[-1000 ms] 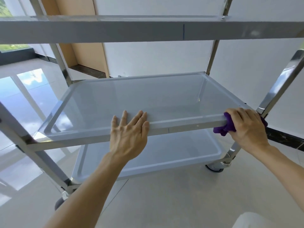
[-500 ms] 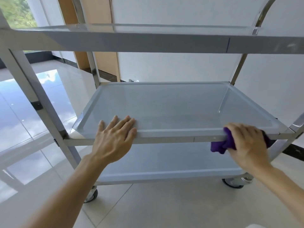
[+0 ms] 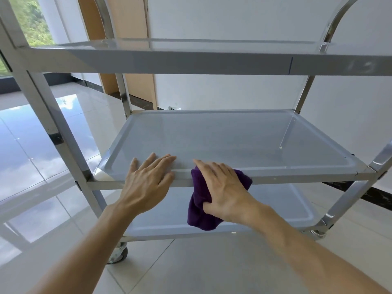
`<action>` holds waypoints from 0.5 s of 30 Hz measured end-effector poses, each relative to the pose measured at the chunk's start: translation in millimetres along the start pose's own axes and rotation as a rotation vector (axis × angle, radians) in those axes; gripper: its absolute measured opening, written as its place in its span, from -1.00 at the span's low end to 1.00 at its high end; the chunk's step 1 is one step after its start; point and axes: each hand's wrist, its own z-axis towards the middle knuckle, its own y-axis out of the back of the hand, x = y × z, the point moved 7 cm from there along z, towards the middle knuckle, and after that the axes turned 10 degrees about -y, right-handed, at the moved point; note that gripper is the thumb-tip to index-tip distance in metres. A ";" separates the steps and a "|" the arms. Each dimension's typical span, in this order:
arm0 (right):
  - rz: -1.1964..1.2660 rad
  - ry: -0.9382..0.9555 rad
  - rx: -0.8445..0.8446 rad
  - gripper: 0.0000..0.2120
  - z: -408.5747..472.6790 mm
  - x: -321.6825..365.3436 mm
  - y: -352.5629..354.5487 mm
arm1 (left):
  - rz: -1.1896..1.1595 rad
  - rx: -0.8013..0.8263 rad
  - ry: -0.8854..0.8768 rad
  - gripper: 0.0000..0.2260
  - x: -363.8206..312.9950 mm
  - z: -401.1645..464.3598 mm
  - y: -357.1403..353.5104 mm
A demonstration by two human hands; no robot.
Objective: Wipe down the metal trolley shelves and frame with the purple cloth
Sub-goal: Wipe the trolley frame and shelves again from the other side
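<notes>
Pressing down on the purple cloth (image 3: 198,205), the right hand (image 3: 226,193) lies over the front rim of the middle shelf (image 3: 233,141), fingers laid forward and thumb pinching the fabric from below; how much cloth sits under the palm is hidden. One corner shows at 2 o'clock of the knuckles, and the larger fold hangs below the rim at 7 o'clock, covering part of the bottom shelf (image 3: 282,211). At 9 o'clock, just beside it and not touching the cloth, the left hand (image 3: 148,182) rests flat and open on the same rim, fingers spread onto the shelf surface. Both forearms run off the lower edge. At 12 o'clock the top shelf (image 3: 191,63) crosses the view, with faint smudges at its right end too blurred to read. The trolley frame (image 3: 53,126) is cut off on both sides. Only one caster (image 3: 118,254) at 7 o'clock is plain; another at 4 o'clock is mostly hidden behind the frame.
</notes>
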 end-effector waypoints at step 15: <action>0.743 -0.211 -0.109 -0.45 20.6 -76.6 51.7 | 0.009 -0.250 -0.107 -0.78 -71.3 1.7 2.1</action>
